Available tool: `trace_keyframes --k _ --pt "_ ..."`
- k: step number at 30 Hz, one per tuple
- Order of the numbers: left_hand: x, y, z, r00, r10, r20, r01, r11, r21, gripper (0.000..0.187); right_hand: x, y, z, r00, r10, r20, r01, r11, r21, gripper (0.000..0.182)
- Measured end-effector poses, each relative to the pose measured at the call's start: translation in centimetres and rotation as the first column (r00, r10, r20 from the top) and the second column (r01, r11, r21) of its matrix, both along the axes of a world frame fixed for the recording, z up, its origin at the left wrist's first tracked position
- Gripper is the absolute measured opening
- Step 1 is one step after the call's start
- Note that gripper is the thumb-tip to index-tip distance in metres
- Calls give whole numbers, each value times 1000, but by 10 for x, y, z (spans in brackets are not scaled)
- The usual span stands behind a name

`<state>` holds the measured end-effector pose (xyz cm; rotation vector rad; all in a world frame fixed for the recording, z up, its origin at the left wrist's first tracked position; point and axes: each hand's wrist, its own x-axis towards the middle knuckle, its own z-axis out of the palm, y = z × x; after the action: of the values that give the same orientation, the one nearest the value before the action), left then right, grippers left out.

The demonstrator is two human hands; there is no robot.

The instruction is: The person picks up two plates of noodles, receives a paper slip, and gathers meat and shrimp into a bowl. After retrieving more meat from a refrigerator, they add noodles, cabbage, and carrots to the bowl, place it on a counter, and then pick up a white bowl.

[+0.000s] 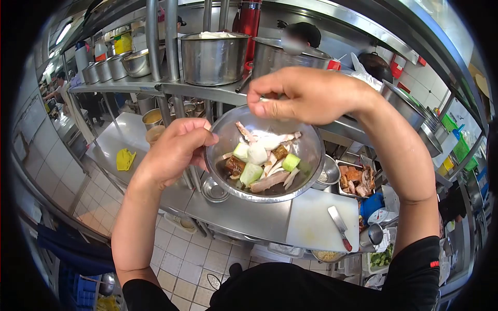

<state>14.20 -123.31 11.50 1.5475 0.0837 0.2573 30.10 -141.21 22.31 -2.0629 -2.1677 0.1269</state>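
Note:
A shiny metal bowl (pixel 264 198) is held up above the counter, its open top tilted toward me. My left hand (pixel 179 150) grips its left rim, thumb on the near side. Inside lie pale green vegetable chunks (pixel 251 174), brown chunks (pixel 235 166) and strips of pale meat (pixel 268 182). Over the bowl's far right rim is my right hand (pixel 303 96), bent at the wrist with fingertips pinched together. Something small and pale shows between those fingers, too hidden to name.
A white cutting board (pixel 306 223) with a knife (pixel 337 218) lies on the counter, near a tray of roasted meat (pixel 358 180). Behind the bowl, a shelf bears a large steel pot (pixel 213 62). A yellow cloth (pixel 125 159) lies left. Another person (pixel 306 35) stands beyond the shelf.

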Motion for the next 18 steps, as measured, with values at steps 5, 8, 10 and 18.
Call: trace_keyframes --k 5,8,10,18 --pt "-13 12 -8 1000 18 24 -18 999 30 22 -21 7 9 973 -159 -170 137 982 -132 19" --pt "-20 22 -15 998 42 36 -42 999 21 22 -16 22 13 991 -33 -130 30 999 -26 16" --pt "-26 22 -19 996 86 35 -87 996 37 23 -21 25 21 972 -18 -236 20 1000 4 17" --pt "-51 60 -44 991 106 77 -111 991 70 15 -7 111 67 987 -153 51 115 892 438 24"
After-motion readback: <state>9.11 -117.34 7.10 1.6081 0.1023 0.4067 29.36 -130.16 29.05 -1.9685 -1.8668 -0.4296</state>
